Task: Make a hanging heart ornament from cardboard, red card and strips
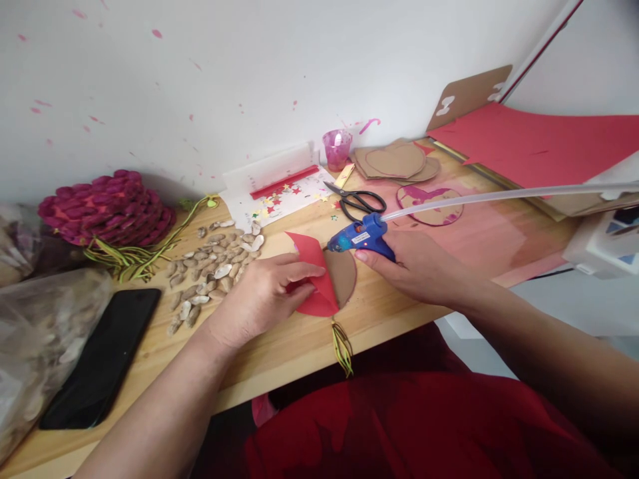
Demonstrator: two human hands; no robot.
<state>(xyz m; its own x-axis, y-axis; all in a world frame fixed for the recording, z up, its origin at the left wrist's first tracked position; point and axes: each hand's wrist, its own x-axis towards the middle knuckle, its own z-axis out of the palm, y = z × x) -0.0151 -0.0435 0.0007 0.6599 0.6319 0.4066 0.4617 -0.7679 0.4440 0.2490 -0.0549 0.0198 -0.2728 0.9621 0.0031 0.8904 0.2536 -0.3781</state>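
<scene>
My right hand grips a blue glue gun with a long clear glue stick running out of its back. The nozzle points left, close to the edge of a piece of red paper. Fingers and thumb of my left hand pinch that paper, which is folded back on itself. Under it lies a cardboard shape with a rounded edge, its right part bare. A green and yellow string tassel hangs from its lower tip over the table's front edge.
Peanut shells are scattered left of my hand, with a black phone and plastic bag beyond. Scissors, a pink-stained cup, star sequins and cardboard hearts lie behind. Magenta stacked pieces sit at left, red sheets at right.
</scene>
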